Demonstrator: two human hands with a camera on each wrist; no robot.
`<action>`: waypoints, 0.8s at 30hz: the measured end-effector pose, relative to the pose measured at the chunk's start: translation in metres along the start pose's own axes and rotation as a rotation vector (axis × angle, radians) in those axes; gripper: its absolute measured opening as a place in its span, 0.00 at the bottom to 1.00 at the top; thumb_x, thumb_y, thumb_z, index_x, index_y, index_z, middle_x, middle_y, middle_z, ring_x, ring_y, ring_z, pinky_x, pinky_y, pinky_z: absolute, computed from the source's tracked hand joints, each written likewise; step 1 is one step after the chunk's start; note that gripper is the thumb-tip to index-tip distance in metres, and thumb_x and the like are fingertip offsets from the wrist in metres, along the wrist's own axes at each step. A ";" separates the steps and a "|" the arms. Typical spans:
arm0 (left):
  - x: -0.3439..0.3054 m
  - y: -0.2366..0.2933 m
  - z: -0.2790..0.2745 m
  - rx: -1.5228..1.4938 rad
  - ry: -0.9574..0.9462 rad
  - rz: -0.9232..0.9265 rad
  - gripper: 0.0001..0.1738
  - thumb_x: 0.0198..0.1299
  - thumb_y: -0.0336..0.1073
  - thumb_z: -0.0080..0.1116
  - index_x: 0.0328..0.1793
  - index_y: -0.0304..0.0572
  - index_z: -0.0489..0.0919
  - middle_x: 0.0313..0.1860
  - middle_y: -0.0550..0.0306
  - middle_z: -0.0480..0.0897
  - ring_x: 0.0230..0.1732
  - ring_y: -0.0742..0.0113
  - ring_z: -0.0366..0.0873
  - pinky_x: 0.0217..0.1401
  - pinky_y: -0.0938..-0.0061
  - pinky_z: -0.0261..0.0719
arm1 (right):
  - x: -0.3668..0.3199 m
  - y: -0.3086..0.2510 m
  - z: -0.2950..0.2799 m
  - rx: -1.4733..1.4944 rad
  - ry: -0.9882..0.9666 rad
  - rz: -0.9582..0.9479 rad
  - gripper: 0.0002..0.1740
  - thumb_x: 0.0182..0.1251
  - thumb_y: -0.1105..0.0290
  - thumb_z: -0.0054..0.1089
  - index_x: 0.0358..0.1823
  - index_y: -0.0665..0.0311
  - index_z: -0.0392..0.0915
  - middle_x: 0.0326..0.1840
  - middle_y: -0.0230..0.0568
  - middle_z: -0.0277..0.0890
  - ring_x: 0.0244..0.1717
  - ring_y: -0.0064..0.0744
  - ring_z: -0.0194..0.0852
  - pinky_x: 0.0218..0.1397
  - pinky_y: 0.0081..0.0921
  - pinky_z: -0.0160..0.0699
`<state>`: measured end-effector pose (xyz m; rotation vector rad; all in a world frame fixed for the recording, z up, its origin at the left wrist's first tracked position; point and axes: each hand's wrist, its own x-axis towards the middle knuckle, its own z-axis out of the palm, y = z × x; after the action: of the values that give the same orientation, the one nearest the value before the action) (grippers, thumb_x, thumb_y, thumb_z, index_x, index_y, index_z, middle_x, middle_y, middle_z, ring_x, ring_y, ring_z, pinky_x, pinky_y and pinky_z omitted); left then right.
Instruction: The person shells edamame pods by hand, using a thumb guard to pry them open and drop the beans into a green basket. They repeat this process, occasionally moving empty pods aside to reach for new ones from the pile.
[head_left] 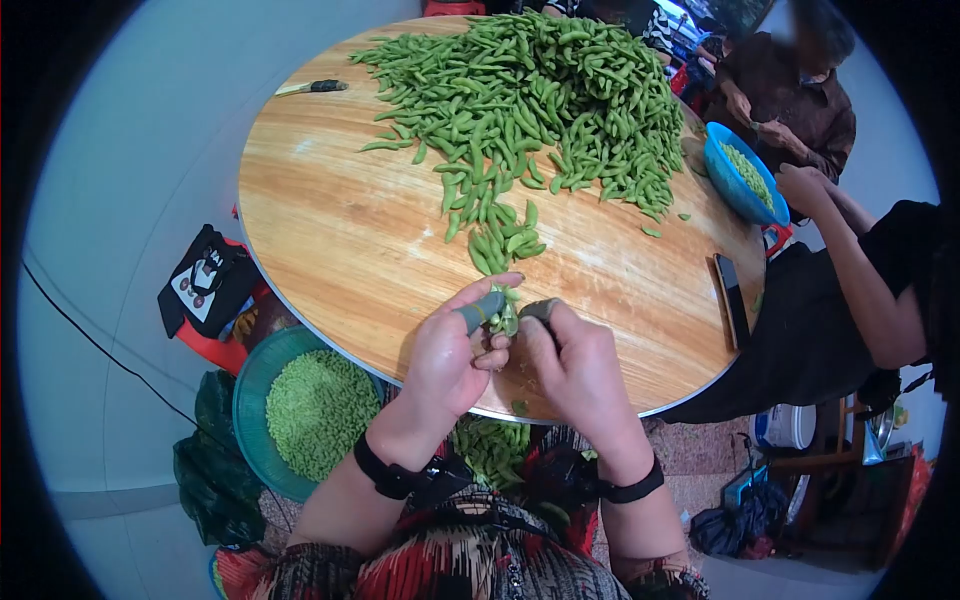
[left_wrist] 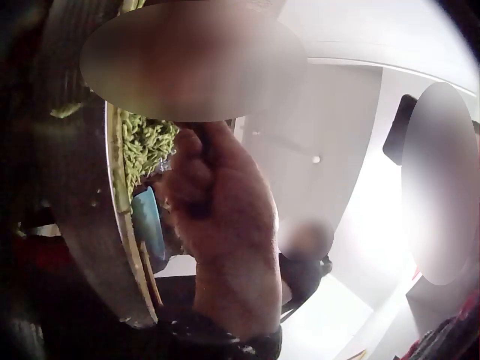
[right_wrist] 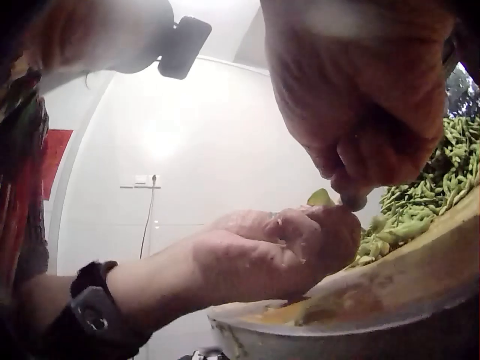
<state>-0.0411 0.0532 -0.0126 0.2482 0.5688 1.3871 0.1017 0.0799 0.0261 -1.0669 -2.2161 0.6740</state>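
Left hand and right hand meet at the 6 o'clock edge of the round wooden table. Fingers are curled, and both hands pinch one edamame pod with grey-capped thumbs. From the hands, the pod pile is at 12, with stragglers trailing close. Knife at 11, blue bowl at 2, phone at 3. Teal basin of shelled beans at 8, below the rim; black bag at 9. In the left wrist view, the hand's back hides the pod.

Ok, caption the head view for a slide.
Left hand and right hand pinch a green pod over a round wooden table piled with pods, near a basin of shelled beans.
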 end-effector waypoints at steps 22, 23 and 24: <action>-0.043 0.007 -0.003 0.806 0.014 0.074 0.10 0.67 0.31 0.43 0.50 0.37 0.73 0.34 0.60 0.77 0.30 0.75 0.73 0.29 0.85 0.70 | 0.008 0.022 -0.003 -0.321 -0.242 0.033 0.14 0.59 0.63 0.58 0.33 0.69 0.72 0.25 0.58 0.76 0.29 0.53 0.77 0.30 0.40 0.74; -0.040 0.003 -0.001 0.805 0.014 0.074 0.10 0.67 0.31 0.43 0.50 0.37 0.73 0.34 0.60 0.77 0.30 0.75 0.73 0.29 0.85 0.70 | 0.009 0.017 -0.006 -0.245 -0.266 0.048 0.15 0.58 0.63 0.59 0.34 0.69 0.73 0.25 0.57 0.76 0.28 0.50 0.78 0.30 0.37 0.75; -0.037 0.000 0.001 0.516 0.057 -0.012 0.11 0.68 0.34 0.43 0.50 0.38 0.73 0.33 0.60 0.76 0.28 0.75 0.71 0.26 0.86 0.66 | 0.010 0.012 -0.009 -0.247 -0.266 0.046 0.15 0.58 0.63 0.59 0.34 0.69 0.73 0.25 0.57 0.76 0.28 0.50 0.78 0.30 0.37 0.75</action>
<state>-0.0436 0.0180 -0.0033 0.6186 0.9714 1.2195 0.1093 0.0963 0.0275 -1.2115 -2.5625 0.6022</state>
